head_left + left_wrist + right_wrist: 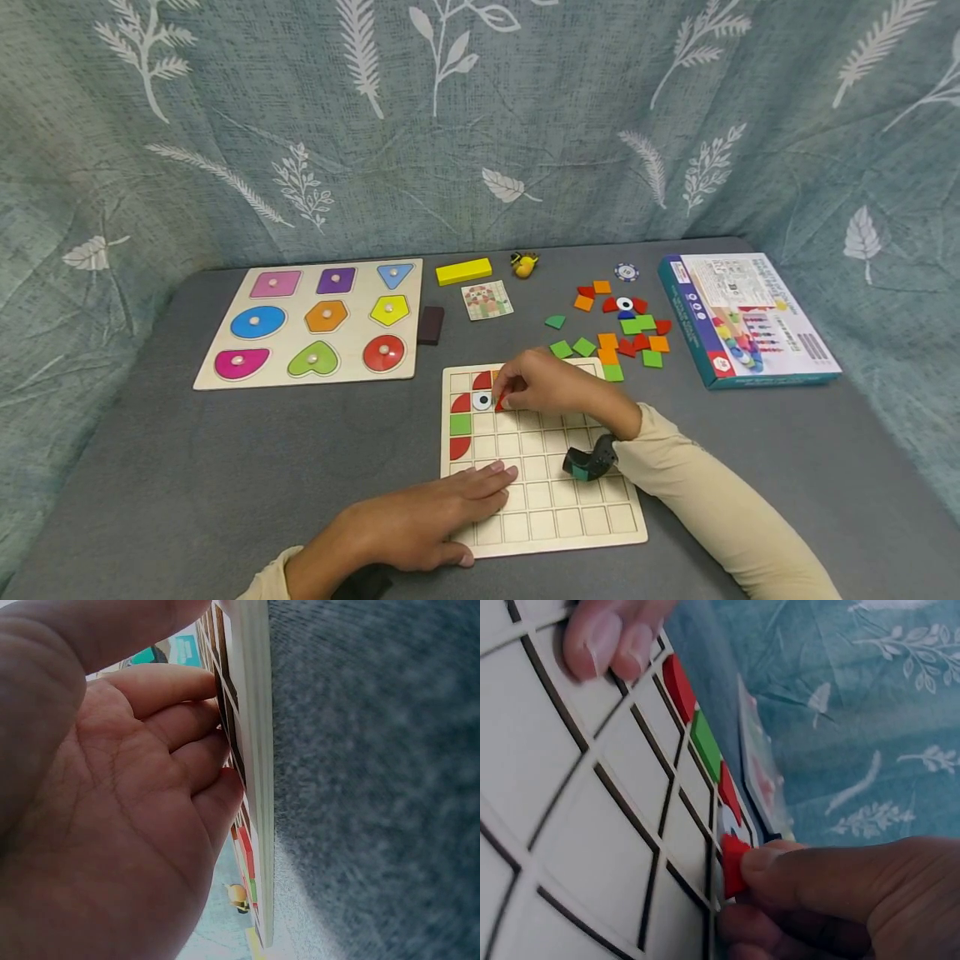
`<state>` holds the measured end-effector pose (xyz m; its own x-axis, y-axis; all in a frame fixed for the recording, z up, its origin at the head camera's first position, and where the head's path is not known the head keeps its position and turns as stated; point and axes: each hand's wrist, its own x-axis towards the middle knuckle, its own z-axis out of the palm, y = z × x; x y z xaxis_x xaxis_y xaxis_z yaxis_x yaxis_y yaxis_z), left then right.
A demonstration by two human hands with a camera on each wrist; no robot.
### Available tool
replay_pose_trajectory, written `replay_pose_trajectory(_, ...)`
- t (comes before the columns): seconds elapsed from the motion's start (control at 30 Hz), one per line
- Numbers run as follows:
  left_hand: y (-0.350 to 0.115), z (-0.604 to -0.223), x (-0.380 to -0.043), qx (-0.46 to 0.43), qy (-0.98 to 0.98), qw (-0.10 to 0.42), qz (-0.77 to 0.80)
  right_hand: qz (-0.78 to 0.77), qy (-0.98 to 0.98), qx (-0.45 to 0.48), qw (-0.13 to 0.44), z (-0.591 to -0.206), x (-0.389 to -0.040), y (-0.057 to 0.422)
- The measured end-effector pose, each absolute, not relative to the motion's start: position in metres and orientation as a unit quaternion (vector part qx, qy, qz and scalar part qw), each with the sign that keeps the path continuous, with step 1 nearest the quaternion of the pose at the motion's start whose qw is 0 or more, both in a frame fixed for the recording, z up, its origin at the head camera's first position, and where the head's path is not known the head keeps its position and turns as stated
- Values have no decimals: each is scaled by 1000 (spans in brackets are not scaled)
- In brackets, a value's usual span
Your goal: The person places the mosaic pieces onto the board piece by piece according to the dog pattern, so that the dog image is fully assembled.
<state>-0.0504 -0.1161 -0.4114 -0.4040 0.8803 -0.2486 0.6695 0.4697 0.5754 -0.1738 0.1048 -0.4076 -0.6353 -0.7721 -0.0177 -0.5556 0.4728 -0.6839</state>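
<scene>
A wooden grid board [558, 496] lies in front of me. My right hand [551, 383] pinches a red tile [735, 864] between thumb and fingers, over a cell in the second row. Just left of that tile sits a white tile with an eye [482, 401]. Red quarter-circle tiles and a green square tile [461, 424] fill other cells along the upper left. A bit of orange shows beside the right hand, mostly hidden by it. Across the board's lower left rests my left hand [431, 517], its fingers extended over the grid and its thumb by the near edge.
Loose coloured tiles [627, 347] are scattered behind the board. A shape puzzle [285, 337] stands left, beside a dark block [431, 325]. Farther back are a picture card [487, 300], yellow block [463, 272], bee toy [525, 265] and chip [626, 272]. A box [750, 321] lies right.
</scene>
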Motion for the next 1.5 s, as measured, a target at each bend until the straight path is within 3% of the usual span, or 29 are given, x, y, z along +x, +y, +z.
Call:
replay_pose_trajectory(0.4, -116, -410, -51, 475, 813, 269, 203, -281, 868, -387, 132, -410, -173, 101)
replay_pose_trajectory(0.87, -117, -410, -52, 475, 813, 268, 207, -305, 872, -353, 152, -397, -183, 118)
replay_pose_trajectory(1.27, -117, -411, -49, 466, 816, 271, 207, -316, 901, -283, 96, -399, -202, 172)
replay_pose_trajectory(1.5, -118, -412, -48, 467, 817, 267, 208, -332, 909, -250, 33, -402, -216, 208)
